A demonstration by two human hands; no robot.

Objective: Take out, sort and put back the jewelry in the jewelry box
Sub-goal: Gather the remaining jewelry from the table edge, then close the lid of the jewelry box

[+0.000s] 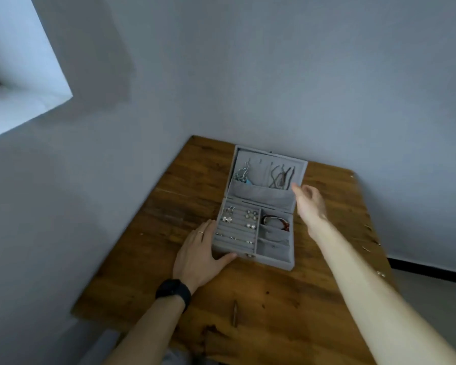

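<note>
A grey velvet-covered jewelry box (269, 260) stands open on the brown wooden worktop (274, 306), in the far half and closer to the far edge than to the near one. Its lid (261, 192) is raised towards the pale wall (300, 75) behind the far edge. Inside the lid a silver chain necklace (241, 172) hangs on the left and a bundle of dark cord necklaces (282, 177) on the right, their lower ends tucked behind a soft pocket.

In the base, the left section of padded rolls carries several pale, pearl-like earrings (250, 214). The far right compartment holds a red-brown beaded bracelet (275, 222).

The left hand (198, 255) lies flat against the box's near left corner, with straight fingers along the left wall and the thumb along the front wall. It wears a thin ring (200, 232), and a black watch (173, 291) sits on the wrist.

The right hand (309, 204) is raised just beside the right edge of the lid, slightly blurred. Its fingers are loosely curled with nothing seen in them, and whether it touches the lid cannot be told.
</note>
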